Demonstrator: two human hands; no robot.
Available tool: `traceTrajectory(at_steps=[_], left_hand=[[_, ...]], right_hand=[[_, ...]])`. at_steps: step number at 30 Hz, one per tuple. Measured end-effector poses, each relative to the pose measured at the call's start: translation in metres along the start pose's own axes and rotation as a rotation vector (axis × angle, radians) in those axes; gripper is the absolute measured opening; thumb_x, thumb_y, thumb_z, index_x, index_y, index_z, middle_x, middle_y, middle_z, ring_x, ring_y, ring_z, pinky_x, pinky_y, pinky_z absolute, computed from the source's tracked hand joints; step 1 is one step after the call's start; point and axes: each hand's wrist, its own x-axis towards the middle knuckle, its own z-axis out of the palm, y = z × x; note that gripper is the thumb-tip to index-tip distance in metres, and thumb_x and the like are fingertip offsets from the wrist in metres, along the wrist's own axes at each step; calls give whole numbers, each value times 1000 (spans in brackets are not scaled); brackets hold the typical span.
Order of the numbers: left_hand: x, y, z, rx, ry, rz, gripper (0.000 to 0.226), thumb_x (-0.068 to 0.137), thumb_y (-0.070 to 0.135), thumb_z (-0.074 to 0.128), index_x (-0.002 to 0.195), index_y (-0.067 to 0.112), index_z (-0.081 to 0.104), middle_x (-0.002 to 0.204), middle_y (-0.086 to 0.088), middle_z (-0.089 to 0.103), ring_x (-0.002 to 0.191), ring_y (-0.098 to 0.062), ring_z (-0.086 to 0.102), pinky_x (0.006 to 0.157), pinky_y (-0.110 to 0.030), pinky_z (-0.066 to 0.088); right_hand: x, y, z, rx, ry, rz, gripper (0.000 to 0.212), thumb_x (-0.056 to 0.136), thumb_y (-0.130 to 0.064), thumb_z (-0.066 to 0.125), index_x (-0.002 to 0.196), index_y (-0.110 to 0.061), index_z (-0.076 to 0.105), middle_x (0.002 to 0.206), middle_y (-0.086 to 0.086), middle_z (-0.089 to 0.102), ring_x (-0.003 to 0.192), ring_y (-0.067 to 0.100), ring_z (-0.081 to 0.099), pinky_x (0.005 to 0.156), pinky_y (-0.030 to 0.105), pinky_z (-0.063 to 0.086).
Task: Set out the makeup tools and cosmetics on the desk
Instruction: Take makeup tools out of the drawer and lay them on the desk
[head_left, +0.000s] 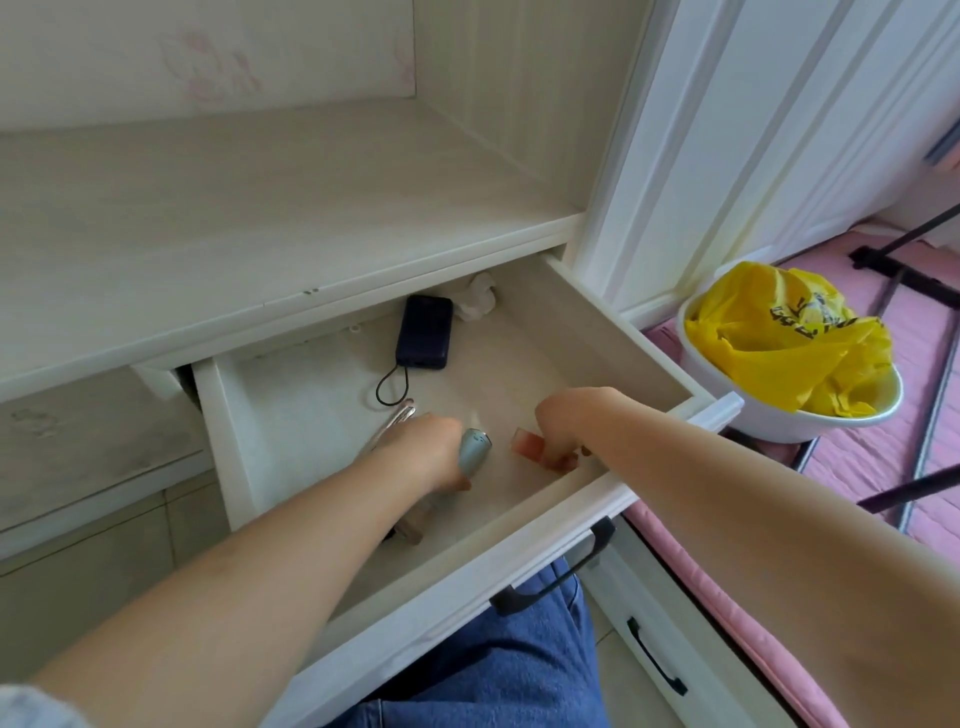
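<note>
Fingers of the left hand (426, 447) are curled round a pale blue-green tube (474, 450), gripping it low inside the open drawer (613, 332); the tube's rounded top sticks out past the knuckles toward the right hand. Just beyond the left hand, on its outer side, silvery slim tools (396, 421) lie on the drawer floor, partly hidden by the hand, and a tan object (415, 522) shows beneath the left wrist, too covered to make out.

Fingers of the right hand (563, 421) are bent down and pinch a small clear bottle with a reddish tint (527, 446), which lies on the drawer floor just beside the blue-green tube, the two apart by a small gap. Both hands sit near the front of the drawer.

Farther back from the fingers, a dark power bank (425, 332) with a looped black cord (390, 387) lies flat, and a crumpled white tissue (477, 297) sits in the far corner. Above the drawer the pale desk (234, 208) top carries none of the cosmetics. To the right of the right arm, a white bin (779, 421) lined with a yellow bag (789, 343) stands on a pink floor. Blue jeans (498, 665) show below the drawer front.
</note>
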Motion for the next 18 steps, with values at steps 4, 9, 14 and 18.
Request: traceTrajectory(at_steps=[4, 9, 14, 18], left_hand=[[1, -3, 8, -10, -39, -10, 39, 80, 41, 61, 109, 16, 53, 110, -5, 61, 102, -26, 58, 70, -27, 39], [5, -2, 11, -6, -62, -6, 29, 82, 38, 59, 95, 13, 59, 101, -9, 65, 95, -28, 62, 67, -27, 41], [2, -14, 9, -149, -46, -4, 24, 82, 33, 54, 89, 11, 62, 96, -12, 65, 93, -26, 62, 72, -28, 41], [0, -41, -2, -455, 20, -31, 17, 77, 34, 65, 78, 18, 60, 93, -4, 63, 79, -20, 62, 60, -26, 43]], right_hand=[[6, -7, -2, -181, -52, -53, 27, 89, -11, 53, 63, -14, 50, 66, 1, 46, 55, 16, 40, 51, 25, 35], [5, -8, -1, -232, -51, -84, 10, 84, 0, 53, 86, -4, 62, 63, 2, 46, 52, 15, 39, 45, 23, 31], [3, -4, 1, 48, 58, -48, 8, 83, -7, 53, 83, -4, 61, 72, 5, 57, 53, 18, 50, 45, 24, 40], [-7, 0, -5, 364, 220, -103, 29, 73, -18, 57, 101, -10, 60, 92, 8, 67, 75, 26, 67, 65, 33, 58]])
